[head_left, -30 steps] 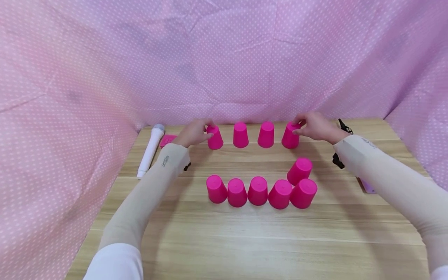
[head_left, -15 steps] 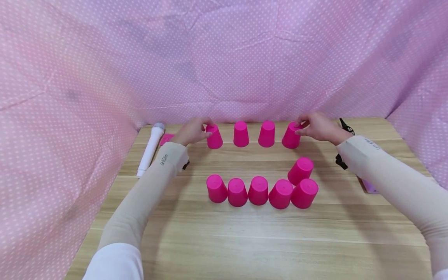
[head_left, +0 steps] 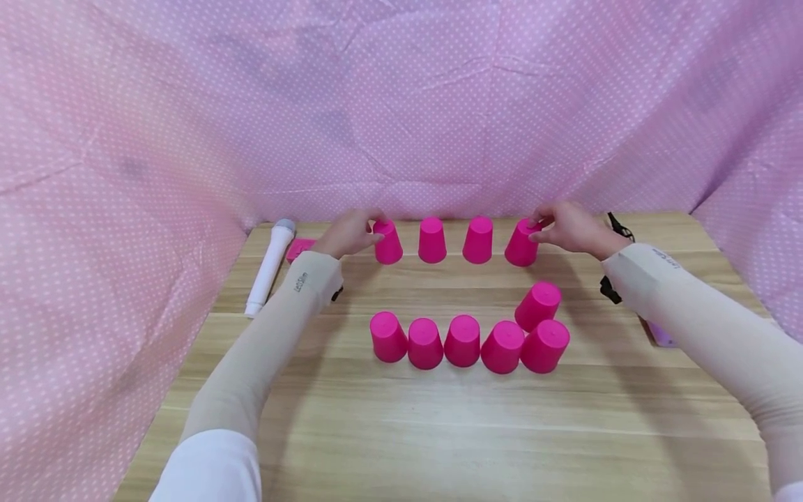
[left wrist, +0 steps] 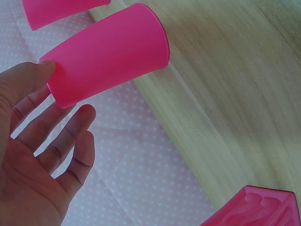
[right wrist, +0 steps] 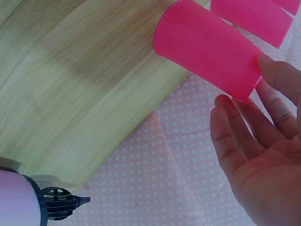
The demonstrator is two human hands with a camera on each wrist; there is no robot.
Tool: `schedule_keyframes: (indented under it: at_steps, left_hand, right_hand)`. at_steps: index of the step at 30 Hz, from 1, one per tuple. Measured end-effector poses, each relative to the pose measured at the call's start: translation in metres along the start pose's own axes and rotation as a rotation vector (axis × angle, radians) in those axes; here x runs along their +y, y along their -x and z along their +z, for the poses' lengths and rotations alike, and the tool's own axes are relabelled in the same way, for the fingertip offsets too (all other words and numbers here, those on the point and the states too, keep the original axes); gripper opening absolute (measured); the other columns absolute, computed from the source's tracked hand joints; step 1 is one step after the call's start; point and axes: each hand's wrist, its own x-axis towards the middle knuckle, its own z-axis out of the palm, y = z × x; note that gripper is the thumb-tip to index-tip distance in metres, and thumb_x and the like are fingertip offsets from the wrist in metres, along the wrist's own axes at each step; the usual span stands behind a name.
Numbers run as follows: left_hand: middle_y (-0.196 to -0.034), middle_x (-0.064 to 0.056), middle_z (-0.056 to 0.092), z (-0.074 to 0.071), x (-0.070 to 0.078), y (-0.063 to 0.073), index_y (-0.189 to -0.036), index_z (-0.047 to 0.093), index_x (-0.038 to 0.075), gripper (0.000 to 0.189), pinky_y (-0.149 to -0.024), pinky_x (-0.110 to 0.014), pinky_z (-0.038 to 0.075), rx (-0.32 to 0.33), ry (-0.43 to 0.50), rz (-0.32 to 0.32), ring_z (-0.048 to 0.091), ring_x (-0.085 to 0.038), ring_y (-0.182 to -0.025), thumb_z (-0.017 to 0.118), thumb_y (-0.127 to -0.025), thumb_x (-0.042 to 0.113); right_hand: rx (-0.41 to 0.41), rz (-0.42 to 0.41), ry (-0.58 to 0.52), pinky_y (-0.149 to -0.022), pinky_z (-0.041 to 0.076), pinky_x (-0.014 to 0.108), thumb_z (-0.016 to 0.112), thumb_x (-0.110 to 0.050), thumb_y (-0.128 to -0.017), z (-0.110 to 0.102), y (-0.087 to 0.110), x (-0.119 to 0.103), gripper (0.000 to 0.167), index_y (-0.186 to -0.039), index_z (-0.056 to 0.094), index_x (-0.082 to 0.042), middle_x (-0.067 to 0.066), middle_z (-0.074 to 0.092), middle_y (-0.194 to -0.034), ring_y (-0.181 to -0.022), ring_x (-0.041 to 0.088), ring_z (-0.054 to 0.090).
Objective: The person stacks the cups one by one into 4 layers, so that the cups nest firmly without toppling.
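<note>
Upside-down pink cups form two rows on the wooden table. At the left end of the back row, my left hand (head_left: 348,233) pinches a cup (left wrist: 110,54) near its closed end, thumb on the near side. My right hand (head_left: 567,229) pinches the cup (right wrist: 209,47) at the row's right end in the same way. Between them stand two more cups, the left one (head_left: 432,241) and the right one (head_left: 478,241), untouched. In the nearer row several cups stand side by side, such as the middle cup (head_left: 462,341). One cup (head_left: 538,307) stands behind that row's right end.
A white microphone (head_left: 270,268) and a pink box-like item (head_left: 300,249) lie at the table's left. On the right are a black-tipped item (head_left: 617,226) and a lilac object (head_left: 661,335), partly behind the right sleeve. Polka-dot pink cloth (head_left: 401,104) hangs behind the table's back edge.
The left hand and its cup shifted slightly left, then back right towards the row. The right hand and its cup moved slightly right early on, then stayed. The other cups keep their places.
</note>
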Motion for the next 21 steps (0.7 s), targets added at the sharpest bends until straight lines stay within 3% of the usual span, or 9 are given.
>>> schedule_keyframes:
  at_steps: [13,18,21]
  left_hand:
    - [-0.1,-0.001,0.06,0.0,0.002,0.001,-0.114,0.061,0.014,0.028,-0.076,-0.033,0.047,-0.008,0.028,-0.009,0.053,-0.021,-0.09,0.069,-0.087,0.015]
    - [-0.117,-0.003,0.057,-0.003,0.003,0.006,-0.127,0.054,0.014,0.044,-0.086,-0.039,0.047,-0.014,0.009,0.023,0.053,-0.026,-0.105,0.07,-0.086,0.017]
    - [-0.129,-0.007,0.051,-0.01,0.008,0.014,-0.135,0.046,0.012,0.054,-0.09,-0.042,0.045,0.016,-0.014,0.065,0.05,-0.029,-0.113,0.069,-0.087,0.018]
  right_hand:
    - [0.002,-0.014,0.018,-0.086,0.045,0.049,0.072,-0.006,-0.08,-0.002,0.002,-0.002,0.024,-0.101,0.067,0.003,0.02,0.065,-0.101,-0.104,0.039,0.057]
    - [0.014,-0.071,0.089,-0.088,0.042,0.053,0.072,-0.007,-0.08,-0.008,0.01,-0.006,0.029,-0.107,0.067,0.001,0.021,0.064,-0.106,-0.107,0.042,0.054]
    - [0.041,-0.113,0.123,-0.085,0.044,0.052,0.072,-0.007,-0.079,-0.013,0.018,-0.012,0.032,-0.11,0.067,-0.002,0.018,0.064,-0.108,-0.105,0.038,0.055]
